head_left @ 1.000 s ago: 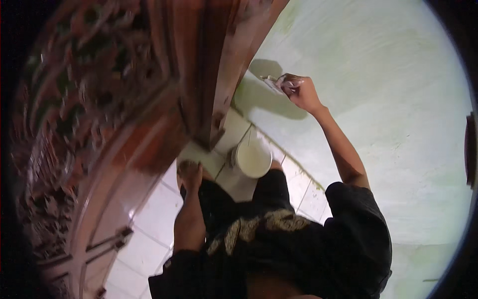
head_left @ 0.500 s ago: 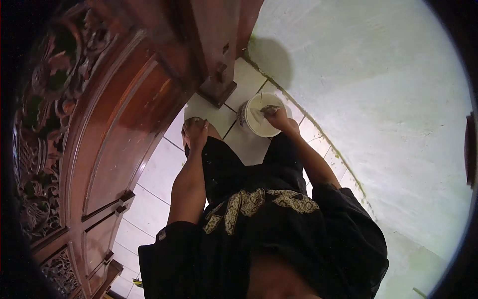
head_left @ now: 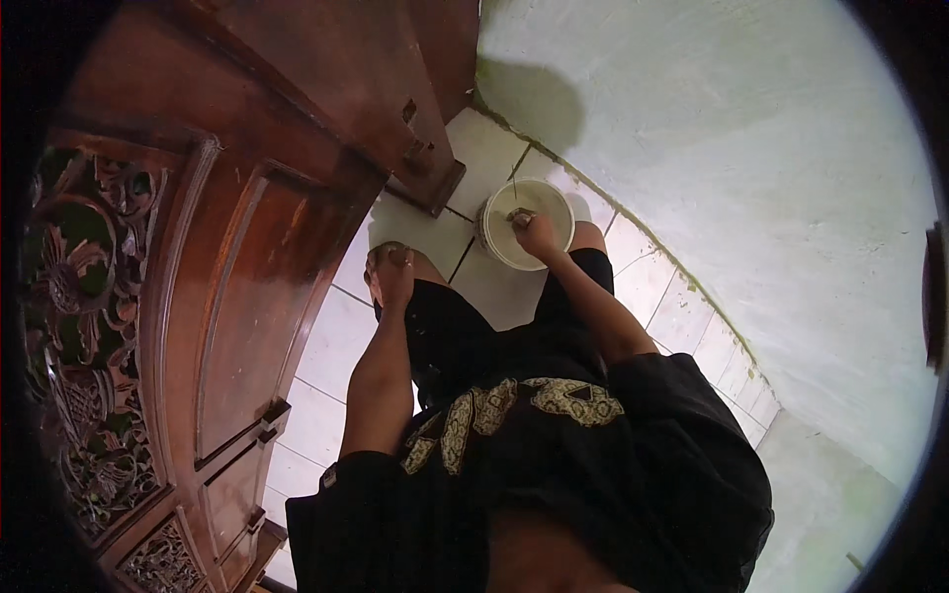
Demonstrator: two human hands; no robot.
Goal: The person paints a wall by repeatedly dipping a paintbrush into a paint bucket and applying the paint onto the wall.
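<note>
A round white bucket (head_left: 565,203) stands on the tiled floor between my knees and the wall, with pale whitish material inside. My right hand (head_left: 536,235) reaches over its near rim, fingers closed around something I cannot make out. A thin dark line, perhaps the bucket's wire handle, shows at the far rim. On my left knee rests my left hand (head_left: 395,277), its fingers laid over the kneecap and partly hard to make out; no object shows in it.
Dark reddish-brown carved wooden furniture (head_left: 242,326) stands close along my left, and its foot (head_left: 445,188) comes near the bucket. To the right rises a pale greenish wall (head_left: 712,178), with a rough, chipped edge along the white floor tiles (head_left: 682,306).
The pale, flat shape below my right hand in the bucket no longer shows. That hand has shifted slightly left. My left hand stays on the knee; the whole view has turned a little.
</note>
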